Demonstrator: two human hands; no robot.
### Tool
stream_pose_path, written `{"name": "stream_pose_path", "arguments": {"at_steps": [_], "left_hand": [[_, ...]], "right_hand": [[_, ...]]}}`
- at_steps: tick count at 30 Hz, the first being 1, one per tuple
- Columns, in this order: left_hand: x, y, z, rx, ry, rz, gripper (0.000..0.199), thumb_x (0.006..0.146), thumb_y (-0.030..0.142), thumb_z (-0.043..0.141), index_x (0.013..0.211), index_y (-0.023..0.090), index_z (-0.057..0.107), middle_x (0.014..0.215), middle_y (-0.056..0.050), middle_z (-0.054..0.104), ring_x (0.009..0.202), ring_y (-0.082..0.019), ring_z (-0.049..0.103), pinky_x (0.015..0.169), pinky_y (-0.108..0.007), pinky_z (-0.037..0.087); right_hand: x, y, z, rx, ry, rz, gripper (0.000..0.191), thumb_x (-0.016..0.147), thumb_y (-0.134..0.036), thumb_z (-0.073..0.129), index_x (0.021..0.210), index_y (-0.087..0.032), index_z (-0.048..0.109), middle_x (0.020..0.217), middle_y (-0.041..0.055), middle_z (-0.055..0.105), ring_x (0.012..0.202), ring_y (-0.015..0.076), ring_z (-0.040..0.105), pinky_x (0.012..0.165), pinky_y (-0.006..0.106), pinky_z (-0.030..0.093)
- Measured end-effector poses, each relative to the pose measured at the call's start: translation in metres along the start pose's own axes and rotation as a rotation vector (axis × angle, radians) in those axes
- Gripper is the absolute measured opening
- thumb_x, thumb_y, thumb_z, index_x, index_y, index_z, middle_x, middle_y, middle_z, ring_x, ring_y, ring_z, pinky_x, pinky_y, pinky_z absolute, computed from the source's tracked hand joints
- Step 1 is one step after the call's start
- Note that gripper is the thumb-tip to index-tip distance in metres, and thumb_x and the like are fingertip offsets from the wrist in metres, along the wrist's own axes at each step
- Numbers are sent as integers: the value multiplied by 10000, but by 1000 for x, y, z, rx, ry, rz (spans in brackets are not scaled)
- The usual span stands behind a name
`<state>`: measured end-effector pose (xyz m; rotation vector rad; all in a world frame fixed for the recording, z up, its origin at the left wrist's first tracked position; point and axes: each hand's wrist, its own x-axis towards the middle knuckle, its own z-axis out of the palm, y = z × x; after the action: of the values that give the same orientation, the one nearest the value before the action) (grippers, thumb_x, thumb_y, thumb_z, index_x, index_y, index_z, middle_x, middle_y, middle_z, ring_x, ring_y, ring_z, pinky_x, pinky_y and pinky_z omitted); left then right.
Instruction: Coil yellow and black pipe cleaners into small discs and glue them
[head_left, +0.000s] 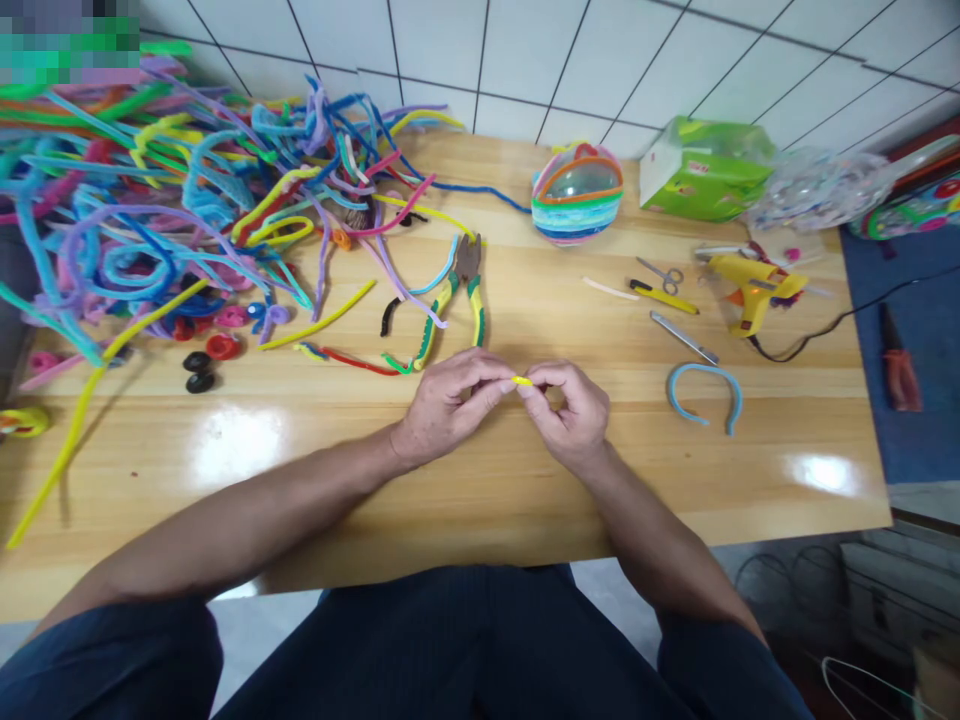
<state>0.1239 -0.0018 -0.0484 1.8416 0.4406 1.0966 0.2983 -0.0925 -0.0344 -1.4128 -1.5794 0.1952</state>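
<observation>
Between my two hands is a short piece of yellow pipe cleaner (522, 381), mostly covered by the fingertips. My left hand (457, 405) pinches its left end with thumb and fingers. The thumb and index finger of my right hand (566, 408) close on its right end. Just beyond my left hand lie pliers (468, 262) with green and yellow handles, jaws pointing away. A red pipe cleaner (360, 363) and a green one rest beside the handles. Farther back stands a small striped basket (577, 195) made of coloured pipe cleaners.
A big tangle of pipe cleaners (187, 190) fills the back left. To the right are a yellow glue gun (757, 285), a yellow cutter (664, 295), small scissors (661, 274), a blue headband-like arc (705, 372) and a green tissue pack (705, 170).
</observation>
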Motion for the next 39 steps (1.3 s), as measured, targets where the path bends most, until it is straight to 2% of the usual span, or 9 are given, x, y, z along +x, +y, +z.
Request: {"name": "stream_pose_path", "arguments": {"at_steps": [16, 27, 34, 39], "left_hand": [[2, 1, -1, -30, -20, 20, 45, 1031, 200, 727, 1044, 200, 770, 925, -47, 815, 844, -141, 752, 790, -276, 601], [0, 2, 0, -22, -28, -55, 98, 1043, 247, 704, 981, 178, 736, 819, -33, 749, 700, -117, 645, 667, -245, 507], [-3, 1, 2, -113, -9, -225, 195, 1040, 337, 701, 939, 174, 737, 758, -13, 691, 642, -105, 569, 590, -229, 444], [-3, -1, 3, -155, 25, -268, 183, 1019, 335, 718, 919, 182, 736, 756, -3, 667, 641, -106, 544, 587, -237, 428]], "right_hand": [[-1, -1, -1, 49, -21, 76, 82, 983, -183, 712, 947, -248, 677, 782, -23, 747, 653, 128, 689, 646, 264, 586], [-2, 1, 2, 54, -34, 107, 63, 978, -221, 707, 932, -243, 670, 765, -26, 739, 641, 126, 677, 636, 260, 583], [-4, 3, 3, 89, -64, 181, 58, 969, -286, 719, 959, -243, 682, 776, -20, 757, 648, 136, 680, 634, 273, 589], [-4, 4, 4, 106, -66, 200, 55, 976, -295, 699, 958, -244, 687, 768, -22, 745, 654, 139, 675, 642, 279, 589]]}}
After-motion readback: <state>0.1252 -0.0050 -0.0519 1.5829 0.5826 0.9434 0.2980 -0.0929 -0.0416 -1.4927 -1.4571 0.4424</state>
